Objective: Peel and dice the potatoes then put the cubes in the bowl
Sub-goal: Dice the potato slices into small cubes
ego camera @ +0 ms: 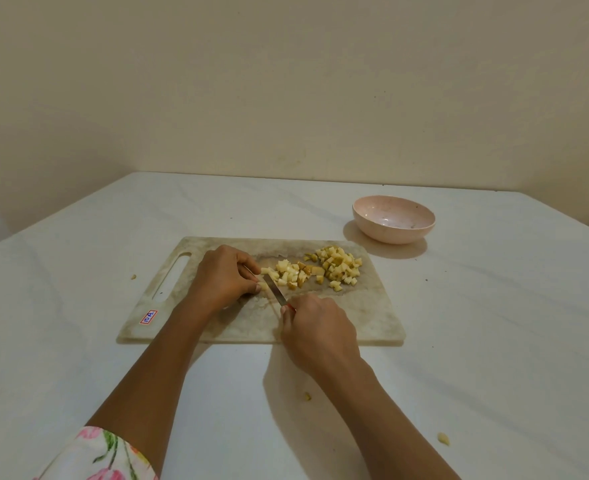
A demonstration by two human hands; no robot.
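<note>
A marbled cutting board [355, 317] lies in the middle of the table. My left hand [222, 277] pinches a small potato piece [262, 285] on the board; most of the piece is hidden under my fingers. My right hand [317, 332] grips a knife by its red handle, and the knife blade [275, 289] angles up-left onto that piece. Two heaps of potato cubes sit to the right: a smaller heap of cubes [291, 273] beside the blade and a larger pile of cubes [339, 266] further right. A pink bowl [393, 219] stands beyond the board's right corner and holds no cubes.
The white table [493, 323] ends at a beige wall behind. Stray potato scraps lie on it: one scrap [133, 277] left of the board, another scrap [307, 396] near my right forearm, a third scrap [443, 438] at the lower right. A floral sleeve [102, 455] shows at the bottom left.
</note>
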